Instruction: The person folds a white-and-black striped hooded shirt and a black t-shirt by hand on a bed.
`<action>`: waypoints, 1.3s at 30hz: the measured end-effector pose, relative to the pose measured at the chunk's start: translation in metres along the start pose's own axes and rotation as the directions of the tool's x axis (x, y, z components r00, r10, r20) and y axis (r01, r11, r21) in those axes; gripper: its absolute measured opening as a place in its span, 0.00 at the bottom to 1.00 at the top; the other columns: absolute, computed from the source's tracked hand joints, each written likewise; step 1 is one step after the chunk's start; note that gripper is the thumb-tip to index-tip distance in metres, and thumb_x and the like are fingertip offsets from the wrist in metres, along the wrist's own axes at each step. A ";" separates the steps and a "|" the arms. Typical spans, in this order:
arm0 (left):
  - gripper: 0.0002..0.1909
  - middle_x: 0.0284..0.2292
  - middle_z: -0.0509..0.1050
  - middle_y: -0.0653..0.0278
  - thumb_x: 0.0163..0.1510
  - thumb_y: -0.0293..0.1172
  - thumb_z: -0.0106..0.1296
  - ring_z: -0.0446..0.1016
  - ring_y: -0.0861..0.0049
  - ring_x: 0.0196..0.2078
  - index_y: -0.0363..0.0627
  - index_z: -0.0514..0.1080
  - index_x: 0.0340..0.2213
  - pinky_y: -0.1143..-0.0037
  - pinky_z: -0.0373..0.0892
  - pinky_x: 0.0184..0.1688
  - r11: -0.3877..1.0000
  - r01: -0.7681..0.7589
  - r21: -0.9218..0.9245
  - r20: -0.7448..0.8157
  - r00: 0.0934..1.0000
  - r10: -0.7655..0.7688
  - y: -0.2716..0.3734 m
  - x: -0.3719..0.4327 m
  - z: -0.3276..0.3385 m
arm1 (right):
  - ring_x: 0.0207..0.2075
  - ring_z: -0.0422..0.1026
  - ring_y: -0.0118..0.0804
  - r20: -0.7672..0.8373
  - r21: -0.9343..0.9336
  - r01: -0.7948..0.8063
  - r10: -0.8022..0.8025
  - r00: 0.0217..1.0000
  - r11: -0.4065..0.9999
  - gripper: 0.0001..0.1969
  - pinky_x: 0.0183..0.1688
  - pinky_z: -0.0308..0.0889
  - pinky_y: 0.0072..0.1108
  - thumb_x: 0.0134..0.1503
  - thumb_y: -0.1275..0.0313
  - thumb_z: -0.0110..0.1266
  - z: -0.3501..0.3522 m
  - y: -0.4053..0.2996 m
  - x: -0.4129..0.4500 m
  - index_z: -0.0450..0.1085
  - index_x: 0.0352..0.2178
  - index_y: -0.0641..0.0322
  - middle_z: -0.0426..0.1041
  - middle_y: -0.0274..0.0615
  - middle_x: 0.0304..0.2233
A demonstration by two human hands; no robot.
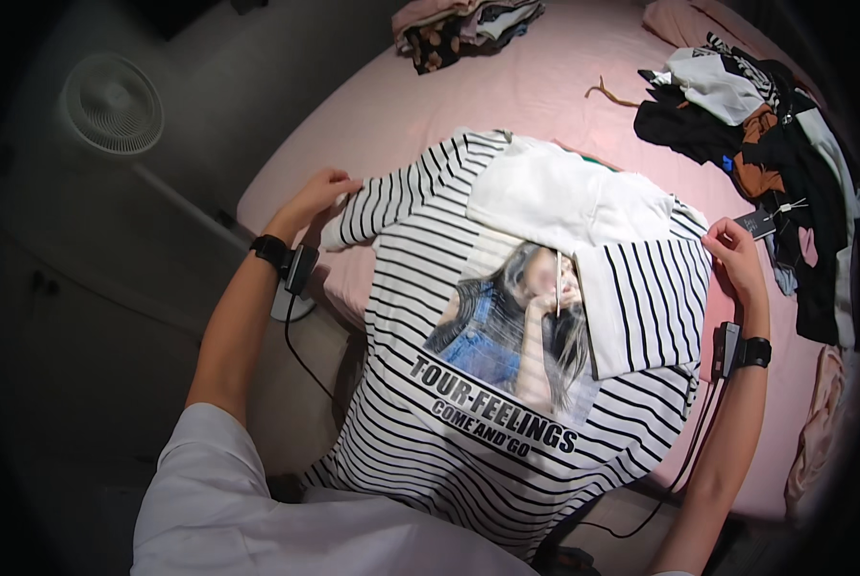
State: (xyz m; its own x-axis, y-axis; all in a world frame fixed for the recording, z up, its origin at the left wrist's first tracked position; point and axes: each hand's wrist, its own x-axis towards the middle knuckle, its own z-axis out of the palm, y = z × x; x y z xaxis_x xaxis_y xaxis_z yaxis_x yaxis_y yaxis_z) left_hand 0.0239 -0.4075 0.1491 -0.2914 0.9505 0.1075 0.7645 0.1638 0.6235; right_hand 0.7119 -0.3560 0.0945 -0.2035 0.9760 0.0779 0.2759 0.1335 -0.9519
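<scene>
A white shirt with black stripes point(430, 288) lies spread over the edge of a bed, its lower part hanging towards me. It has a printed picture and lettering on its front, and a plain white part near the top. My left hand point(322, 193) pinches the striped sleeve at the left. On the right, the other sleeve point(646, 306) is folded inward across the shirt's front. My right hand point(736, 252) has its fingertips at the outer fold of that sleeve, thumb and forefinger close together on the cloth.
The bed has a pink sheet point(566, 79). A jumbled pile of clothes point(797, 165) lies on the right, with a dark tag point(754, 224) beside my right hand. Stacked clothes point(466, 29) sit at the far edge. A standing fan point(115, 104) is at the left. Cables hang from both wrist devices.
</scene>
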 end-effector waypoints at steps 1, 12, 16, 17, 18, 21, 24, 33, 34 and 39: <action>0.18 0.37 0.77 0.58 0.55 0.33 0.59 0.75 0.75 0.40 0.34 0.72 0.44 0.74 0.71 0.44 0.992 0.107 -0.065 0.181 0.979 -0.094 -0.010 0.005 -0.007 | 0.28 0.61 0.18 -0.008 0.047 0.025 -0.024 1.000 0.999 0.06 0.32 0.54 0.12 0.56 0.77 0.59 0.000 -0.001 0.000 0.68 0.28 0.61 0.66 0.26 0.25; 0.11 0.34 0.75 0.68 0.61 0.34 0.53 0.73 0.85 0.36 0.40 0.72 0.42 0.80 0.70 0.37 0.953 -0.173 -0.248 0.035 0.982 0.187 0.084 -0.048 -0.046 | 0.25 0.61 0.17 -0.049 -0.007 0.069 -0.069 0.996 0.998 0.05 0.29 0.56 0.12 0.58 0.75 0.57 -0.002 0.007 0.003 0.68 0.29 0.61 0.66 0.25 0.24; 0.12 0.31 0.74 0.68 0.62 0.36 0.51 0.73 0.85 0.33 0.39 0.70 0.40 0.81 0.69 0.34 0.903 -0.426 0.057 0.087 0.903 0.421 0.167 -0.094 -0.037 | 0.26 0.60 0.17 -0.039 0.024 0.055 -0.054 0.998 0.998 0.04 0.29 0.56 0.11 0.58 0.75 0.56 -0.003 0.011 0.005 0.68 0.29 0.62 0.65 0.26 0.24; 0.13 0.30 0.73 0.67 0.62 0.37 0.51 0.72 0.85 0.32 0.38 0.69 0.40 0.81 0.68 0.33 0.873 -0.487 0.006 0.175 0.860 0.479 0.183 -0.107 -0.029 | 0.26 0.60 0.18 -0.036 0.006 0.068 -0.068 0.997 0.998 0.04 0.29 0.56 0.12 0.59 0.75 0.56 -0.004 0.011 0.005 0.68 0.30 0.62 0.65 0.26 0.24; 0.14 0.29 0.72 0.66 0.63 0.38 0.50 0.72 0.86 0.30 0.37 0.68 0.40 0.82 0.68 0.32 0.812 -0.576 -0.096 0.260 0.772 0.579 0.199 -0.114 -0.022 | 0.26 0.60 0.18 -0.021 -0.045 0.057 -0.058 0.998 0.997 0.04 0.30 0.56 0.12 0.59 0.75 0.56 -0.003 0.010 0.004 0.68 0.30 0.62 0.65 0.26 0.24; 0.15 0.28 0.71 0.65 0.64 0.40 0.49 0.72 0.84 0.28 0.38 0.67 0.42 0.83 0.68 0.31 0.835 -0.494 -0.241 0.418 0.724 0.549 0.228 -0.104 -0.006 | 0.26 0.61 0.18 -0.047 -0.016 0.077 -0.077 0.996 0.997 0.04 0.30 0.57 0.12 0.60 0.74 0.55 -0.001 0.005 0.002 0.68 0.31 0.62 0.66 0.27 0.25; 0.17 0.38 0.71 0.62 0.63 0.44 0.49 0.71 0.79 0.40 0.44 0.70 0.45 0.77 0.69 0.39 0.775 -0.629 0.057 0.515 0.684 0.517 0.237 -0.042 0.006 | 0.28 0.63 0.18 -0.017 -0.054 0.044 -0.045 0.999 0.998 0.05 0.30 0.58 0.12 0.60 0.72 0.55 0.002 -0.005 -0.002 0.69 0.32 0.60 0.68 0.27 0.27; 0.24 0.49 0.69 0.57 0.47 0.48 0.66 0.64 0.65 0.53 0.54 0.77 0.45 0.67 0.62 0.54 0.726 -0.688 0.023 0.870 0.371 0.324 0.222 0.083 0.067 | 0.28 0.61 0.15 0.067 0.070 -0.019 0.014 0.998 0.997 0.09 0.26 0.54 0.09 0.57 0.73 0.58 0.005 -0.019 -0.006 0.71 0.40 0.58 0.66 0.25 0.27; 0.24 0.46 0.70 0.60 0.48 0.47 0.66 0.65 0.69 0.50 0.53 0.77 0.45 0.70 0.62 0.53 0.782 -0.623 -0.009 0.908 0.323 0.267 0.221 0.090 0.069 | 0.28 0.61 0.15 0.058 0.142 -0.038 0.030 0.998 0.989 0.10 0.26 0.56 0.09 0.57 0.74 0.59 0.007 -0.027 -0.008 0.70 0.40 0.59 0.66 0.26 0.28; 0.16 0.38 0.69 0.74 0.50 0.39 0.65 0.64 0.80 0.43 0.49 0.74 0.38 0.75 0.62 0.48 0.911 -0.395 -0.119 0.941 0.247 0.230 0.195 0.120 0.081 | 0.30 0.63 0.17 -0.191 -0.267 0.026 -0.079 0.978 0.963 0.07 0.34 0.62 0.10 0.56 0.77 0.59 0.027 -0.121 -0.045 0.68 0.35 0.65 0.67 0.29 0.30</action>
State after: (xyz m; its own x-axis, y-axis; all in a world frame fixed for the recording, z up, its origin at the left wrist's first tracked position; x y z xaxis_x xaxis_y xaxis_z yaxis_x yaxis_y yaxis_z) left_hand 0.1842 -0.2398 0.2206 0.6454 0.5210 -0.5586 0.7428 -0.2577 0.6179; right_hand 0.6619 -0.4204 0.1985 -0.0416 0.9773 0.2079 0.5115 0.1995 -0.8358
